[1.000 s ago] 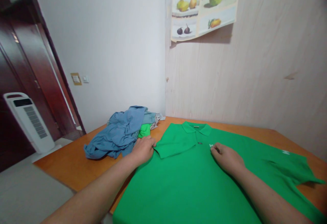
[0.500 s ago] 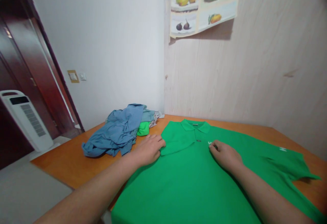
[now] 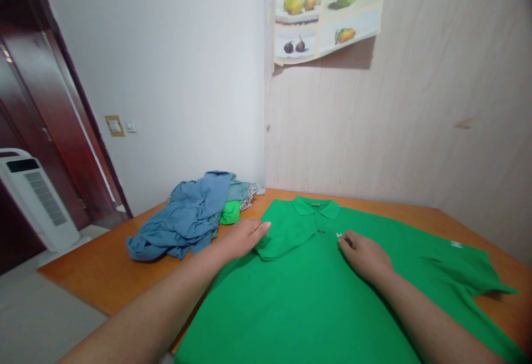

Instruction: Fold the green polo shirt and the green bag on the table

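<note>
A green polo shirt [image 3: 307, 297] lies front up and spread out, its collar at the far side. The sleeve on the left is folded inward over the chest, while the sleeve on the right stretches outward. My left hand [image 3: 245, 239] is at the shirt's left edge beside the folded sleeve, fingers stretched out flat and holding nothing. On the chest, just by a small white logo, rests my right hand [image 3: 366, 252] with its fingers curled in. No cloth shows pinched up in it.
A heap of crumpled blue clothes [image 3: 183, 217] with a bright green piece [image 3: 230, 212] sits at the left on the wooden table [image 3: 100, 275]. Walls stand behind the table, one with a fruit poster [image 3: 328, 15]. A white tower appliance [image 3: 39, 198] stands at far left.
My left hand has flattened, its fingers straightening at the folded sleeve, whose lower edge looks smoother and sits slightly lower. My right hand has stayed on the chest. The view has shifted slightly.
</note>
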Available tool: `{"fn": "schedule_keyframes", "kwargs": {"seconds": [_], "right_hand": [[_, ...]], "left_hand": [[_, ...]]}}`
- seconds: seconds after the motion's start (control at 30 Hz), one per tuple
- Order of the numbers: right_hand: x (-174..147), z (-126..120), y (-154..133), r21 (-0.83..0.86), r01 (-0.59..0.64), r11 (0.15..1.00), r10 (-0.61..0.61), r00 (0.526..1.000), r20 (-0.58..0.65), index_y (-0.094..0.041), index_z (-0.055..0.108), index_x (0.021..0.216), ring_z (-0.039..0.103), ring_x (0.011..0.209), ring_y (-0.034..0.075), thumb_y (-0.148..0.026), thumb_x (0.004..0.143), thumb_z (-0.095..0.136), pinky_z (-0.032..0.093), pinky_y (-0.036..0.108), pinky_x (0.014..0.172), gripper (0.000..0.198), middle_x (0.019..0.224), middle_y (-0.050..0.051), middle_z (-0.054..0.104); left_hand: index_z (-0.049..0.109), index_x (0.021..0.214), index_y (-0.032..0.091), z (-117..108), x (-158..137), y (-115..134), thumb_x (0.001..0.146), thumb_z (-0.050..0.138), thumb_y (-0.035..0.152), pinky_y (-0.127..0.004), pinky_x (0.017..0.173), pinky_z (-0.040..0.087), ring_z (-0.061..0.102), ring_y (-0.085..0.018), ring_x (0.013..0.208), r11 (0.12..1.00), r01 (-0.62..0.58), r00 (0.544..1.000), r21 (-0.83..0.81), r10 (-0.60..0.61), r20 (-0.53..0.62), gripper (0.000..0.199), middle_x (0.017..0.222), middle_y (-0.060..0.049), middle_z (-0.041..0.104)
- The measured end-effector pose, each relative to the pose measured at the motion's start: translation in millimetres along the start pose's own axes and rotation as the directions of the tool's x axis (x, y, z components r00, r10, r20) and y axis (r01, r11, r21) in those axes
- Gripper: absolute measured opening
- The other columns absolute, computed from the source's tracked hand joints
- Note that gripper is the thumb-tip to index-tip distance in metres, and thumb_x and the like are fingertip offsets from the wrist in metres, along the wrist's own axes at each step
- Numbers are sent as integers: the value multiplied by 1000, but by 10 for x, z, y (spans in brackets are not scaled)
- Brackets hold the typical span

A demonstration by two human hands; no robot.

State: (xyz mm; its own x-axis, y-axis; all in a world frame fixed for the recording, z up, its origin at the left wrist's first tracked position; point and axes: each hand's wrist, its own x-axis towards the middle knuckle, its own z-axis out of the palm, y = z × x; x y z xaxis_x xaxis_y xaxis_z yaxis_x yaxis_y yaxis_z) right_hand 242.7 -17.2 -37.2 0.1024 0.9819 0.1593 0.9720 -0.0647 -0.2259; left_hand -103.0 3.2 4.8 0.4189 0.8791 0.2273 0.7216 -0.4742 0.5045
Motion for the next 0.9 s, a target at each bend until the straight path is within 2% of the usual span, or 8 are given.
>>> {"fn": "schedule_keyframes", "kwargs": {"seconds": [0.13,0.27,0.33,0.43,0.53,0.63,0.7,0.9], "right_hand": [[-1,-4,-1,4,2,1000,-2,1000,3,-24,64,93,67,87,24,-49,97,34,34,29,59,39,94,7,72],[-7,-17,-9,10,-3,1000,3,1000,16,-24,65,95,67,87,24,-49,97,34,33,28,59,39,94,7,72],[-8,-22,-14,7,-3,1000,3,1000,14,-25,64,95,67,88,24,-49,97,34,33,28,60,39,94,7,73],[-7,-26,-21,-1,-11,1000,11,1000,13,-25,64,94,66,87,24,-49,97,34,33,28,60,38,94,7,73],[-11,-26,-27,-3,-23,1000,23,1000,21,-25,63,94,66,86,24,-49,97,34,33,28,59,38,94,7,73],[-20,-23,-26,10,-14,1000,14,1000,11,-25,63,94,66,86,23,-49,97,34,33,28,59,37,93,6,73],[-24,-18,-21,16,-6,1000,5,1000,5,-25,63,94,66,86,23,-49,97,34,32,28,60,37,93,6,72],[-18,-14,-14,1,-8,1000,8,1000,-7,-25,62,91,65,83,23,-49,97,34,31,28,58,38,91,5,72]], "left_hand": [[67,113,20,147,137,-78,99,35,51,-35,100,41,58,-25,114,981,-123,992,151,124,3,47,120,-10,67],[42,147,15,269,40,-104,96,36,61,-41,116,22,27,-27,146,949,-125,978,289,68,199,69,157,-16,33],[32,153,17,271,-26,-92,95,31,67,-45,118,17,17,-28,149,938,-112,966,329,25,259,76,160,-15,22],[27,155,20,215,-31,-63,93,30,72,-51,118,13,11,-29,150,937,-96,949,336,-15,314,81,161,-14,17],[38,149,20,179,102,-44,93,30,71,-57,116,15,21,-32,147,936,-100,946,337,-16,325,76,158,-16,28],[54,136,19,249,299,-28,99,29,60,-55,114,22,35,-31,141,927,-154,970,342,76,232,60,148,-16,47],[56,133,19,356,409,-12,101,30,52,-51,114,26,38,-29,139,922,-185,975,340,129,180,52,145,-15,50],[33,152,26,606,501,36,98,27,62,-56,116,17,19,-30,148,933,-152,968,327,73,242,65,161,-10,24]]}}
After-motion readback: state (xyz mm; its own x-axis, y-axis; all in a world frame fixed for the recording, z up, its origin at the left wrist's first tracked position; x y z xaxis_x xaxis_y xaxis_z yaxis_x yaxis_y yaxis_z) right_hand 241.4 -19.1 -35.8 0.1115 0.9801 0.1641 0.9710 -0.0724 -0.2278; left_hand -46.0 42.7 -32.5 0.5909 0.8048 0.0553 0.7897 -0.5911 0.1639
